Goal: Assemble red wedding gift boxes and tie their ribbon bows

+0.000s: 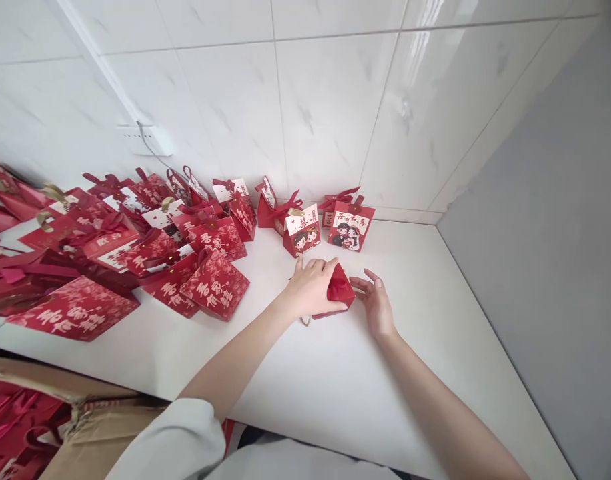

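Note:
A small red gift box (341, 288) lies tipped on the white table, one side facing me. Over its left side, my left hand (313, 290) is wrapped with fingers on top and thumb below. My right hand (375, 303) is just right of the box, fingers apart and curved toward it; nothing shows in its grasp. A bit of cord (305, 321) pokes out beneath my left hand. Behind my hands stand a gift box with a cartoon couple (305, 235) and another with a couple print (351, 228), both topped with red ribbon.
Many red gift boxes (215, 287) crowd the table's left half. A cardboard carton (100, 433) with red boxes and ribbons sits below the front left edge. White tiled wall (330, 100) with a socket (145, 140) runs behind; a grey panel (535, 233) bounds the right.

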Demonstrator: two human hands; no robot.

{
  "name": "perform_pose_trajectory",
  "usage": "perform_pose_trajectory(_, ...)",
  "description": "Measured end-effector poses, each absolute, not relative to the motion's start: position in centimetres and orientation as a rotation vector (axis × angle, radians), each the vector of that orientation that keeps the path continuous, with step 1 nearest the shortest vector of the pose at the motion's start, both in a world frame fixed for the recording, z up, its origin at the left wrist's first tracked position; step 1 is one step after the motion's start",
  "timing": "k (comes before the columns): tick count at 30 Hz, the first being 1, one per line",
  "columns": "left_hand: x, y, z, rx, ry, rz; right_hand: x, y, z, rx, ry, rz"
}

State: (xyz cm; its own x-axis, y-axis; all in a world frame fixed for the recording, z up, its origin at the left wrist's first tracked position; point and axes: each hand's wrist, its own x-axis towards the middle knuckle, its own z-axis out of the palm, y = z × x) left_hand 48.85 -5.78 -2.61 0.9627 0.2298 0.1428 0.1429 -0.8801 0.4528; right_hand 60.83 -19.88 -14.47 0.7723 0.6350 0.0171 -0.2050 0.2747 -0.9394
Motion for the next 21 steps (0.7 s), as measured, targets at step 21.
perform_pose_trajectory(21, 23.4, -13.1, 4.6, 2.422, 0.919, -0.016, 61.0, -21.5, -15.9, -1.175, -0.353, 0.552)
